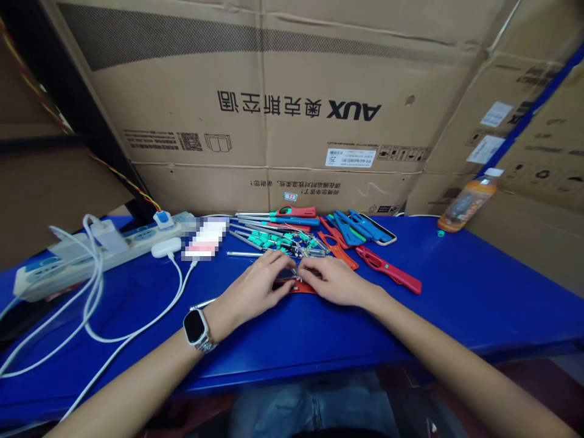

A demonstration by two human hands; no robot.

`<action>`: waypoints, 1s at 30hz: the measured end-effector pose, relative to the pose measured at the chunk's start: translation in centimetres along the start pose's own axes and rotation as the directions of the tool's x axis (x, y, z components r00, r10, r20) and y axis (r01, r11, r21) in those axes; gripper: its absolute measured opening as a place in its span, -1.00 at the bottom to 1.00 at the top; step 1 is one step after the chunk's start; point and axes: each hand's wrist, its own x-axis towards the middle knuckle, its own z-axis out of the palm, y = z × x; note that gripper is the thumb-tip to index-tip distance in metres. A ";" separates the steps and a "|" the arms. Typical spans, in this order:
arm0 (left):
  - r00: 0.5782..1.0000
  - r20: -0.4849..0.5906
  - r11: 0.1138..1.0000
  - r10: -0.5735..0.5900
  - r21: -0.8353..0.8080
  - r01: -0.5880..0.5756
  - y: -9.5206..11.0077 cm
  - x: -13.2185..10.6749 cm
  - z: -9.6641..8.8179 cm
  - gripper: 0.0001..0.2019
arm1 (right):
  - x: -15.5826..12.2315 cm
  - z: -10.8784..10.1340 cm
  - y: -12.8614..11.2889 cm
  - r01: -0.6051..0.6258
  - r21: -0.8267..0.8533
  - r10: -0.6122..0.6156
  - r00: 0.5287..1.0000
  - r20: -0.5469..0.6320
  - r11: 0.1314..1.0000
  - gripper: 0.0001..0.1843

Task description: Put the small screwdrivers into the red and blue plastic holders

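In the middle of the table, an orange gas lighter casing (305,288) lies under both hands. My left hand (260,281) is closed on its left part, with thumb and fingers bent around it. A metal tube (203,303) sticks out to the left from below this hand. My right hand (335,281) is closed in a pinch over the casing, beside small wires and clear parts; what exactly its fingertips hold is hidden. Just beyond the hands lies a pile of lighter innards (280,238), with metal rods, green pieces and wires.
Blue casings (349,228) and a red lighter (390,271) lie to the right on the blue table (456,304). Farther right leans an orange drink bottle (469,201). A power strip (137,243) with white cables (132,333) is at left. A large cardboard box (283,140) stands behind.
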 end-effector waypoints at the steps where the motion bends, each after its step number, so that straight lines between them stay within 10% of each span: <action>1: 1.000 0.020 0.999 -0.011 -0.042 0.012 -0.2 0.0 0.1 -0.86 | 0.0 0.1 0.1 -0.002 0.021 0.002 1.000 -0.004 1.000 -0.74; 17: 0.992 0.079 0.974 -0.093 -0.197 0.107 -0.8 0.0 1.0 -0.89 | 0.4 0.2 1.4 -0.026 0.590 -0.002 0.999 0.047 0.807 -0.80; 30: 0.994 0.085 0.967 -0.064 -0.242 0.083 -0.9 -0.1 0.9 -0.82 | -0.2 0.4 1.0 0.112 0.274 -0.076 0.987 -0.139 0.955 -0.79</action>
